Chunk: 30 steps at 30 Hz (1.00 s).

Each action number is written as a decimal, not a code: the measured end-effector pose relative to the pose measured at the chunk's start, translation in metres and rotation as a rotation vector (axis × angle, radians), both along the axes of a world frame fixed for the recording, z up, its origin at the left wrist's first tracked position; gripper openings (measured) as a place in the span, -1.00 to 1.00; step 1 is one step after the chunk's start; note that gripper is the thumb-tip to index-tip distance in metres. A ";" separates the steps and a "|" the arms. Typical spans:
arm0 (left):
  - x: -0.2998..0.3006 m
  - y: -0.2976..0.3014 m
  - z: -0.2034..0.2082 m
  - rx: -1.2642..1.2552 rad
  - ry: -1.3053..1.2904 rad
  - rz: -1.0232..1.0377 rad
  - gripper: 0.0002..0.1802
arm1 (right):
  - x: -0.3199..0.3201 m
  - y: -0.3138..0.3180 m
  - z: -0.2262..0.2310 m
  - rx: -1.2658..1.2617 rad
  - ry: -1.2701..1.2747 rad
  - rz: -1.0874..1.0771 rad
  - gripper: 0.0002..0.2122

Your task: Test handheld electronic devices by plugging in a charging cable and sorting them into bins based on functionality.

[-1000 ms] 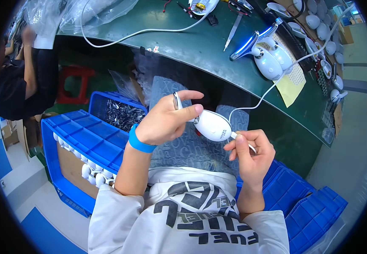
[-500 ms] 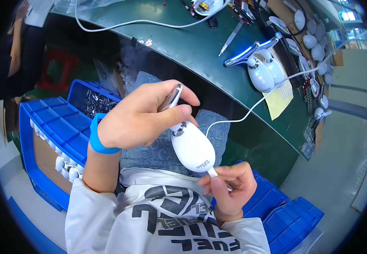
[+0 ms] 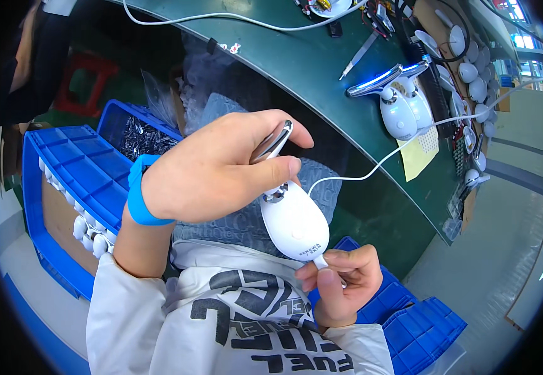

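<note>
My left hand (image 3: 212,172), with a blue band at the wrist, is closed around the chrome-edged head of a white handheld skin massager (image 3: 293,225). Its rounded white body points down toward my right side, over my lap. At the lower end of that body, my right hand (image 3: 346,284) pinches the white plug (image 3: 321,262) of a charging cable between thumb and fingers. The plug meets the massager's base; how deep it sits cannot be seen. A white cable (image 3: 353,179) runs behind the massager up to the bench.
On the green bench (image 3: 284,59) stand two similar massagers (image 3: 403,115), with blue light on their heads, beside yellow paper (image 3: 418,156). A precision screwdriver (image 3: 359,56) lies near. Blue crates (image 3: 77,156) with white parts stand left, another crate (image 3: 421,331) lower right.
The view has shifted slightly. Both hands keep their hold, and the massager has turned a little, so its button and the printing near its base show more clearly.
</note>
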<state>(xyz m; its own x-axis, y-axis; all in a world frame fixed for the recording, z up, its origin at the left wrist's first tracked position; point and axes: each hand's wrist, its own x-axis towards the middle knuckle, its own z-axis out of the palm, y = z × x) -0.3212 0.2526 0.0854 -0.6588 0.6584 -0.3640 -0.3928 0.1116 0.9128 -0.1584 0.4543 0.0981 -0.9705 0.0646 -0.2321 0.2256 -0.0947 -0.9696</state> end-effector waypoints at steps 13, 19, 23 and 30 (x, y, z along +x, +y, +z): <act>0.034 -0.073 -0.028 -0.277 0.559 0.882 -0.89 | -0.001 0.008 -0.027 -0.003 0.126 -0.078 -0.91; 0.149 -0.200 0.010 -0.274 0.420 1.443 -0.77 | -0.029 -0.016 -0.031 -0.053 0.093 0.194 -0.93; 0.230 -0.304 -0.015 -0.635 0.278 1.591 -0.73 | -0.049 -0.041 -0.028 -0.050 0.036 0.401 -0.93; 0.308 -0.419 -0.111 -1.754 0.293 0.954 -0.69 | -0.064 -0.066 -0.035 -0.004 -0.005 0.578 -0.96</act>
<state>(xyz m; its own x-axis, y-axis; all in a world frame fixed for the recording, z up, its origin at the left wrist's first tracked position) -0.0128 -0.1660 -0.0260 -0.6610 -0.7477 0.0636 -0.7408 0.6637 0.1034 -0.2227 0.3878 0.0628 -0.8466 -0.4772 -0.2358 0.2464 0.0414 -0.9683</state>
